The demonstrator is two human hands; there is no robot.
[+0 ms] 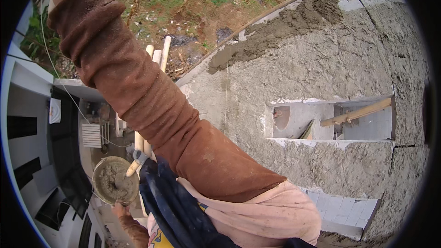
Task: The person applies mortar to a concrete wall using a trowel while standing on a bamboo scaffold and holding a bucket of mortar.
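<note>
Gripping hand: left hand [121, 210], fingers pinching the near rim of the bucket [94, 177]; slippage could drop it.
Right hand: out of view; finger state cannot be told.
Mortar [107, 177]: inside bucket; tilting could spill it.
Wall [250, 85]: thick upper mortar patch [317, 16] could slump under its weight.

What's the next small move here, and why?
I'd probably steady the bucket with the left hand and hold it level: it contains grey, wet-looking mortar, the hand seems to grip only the rim, and I can't tell what else supports it. The right hand is out of view.
</note>
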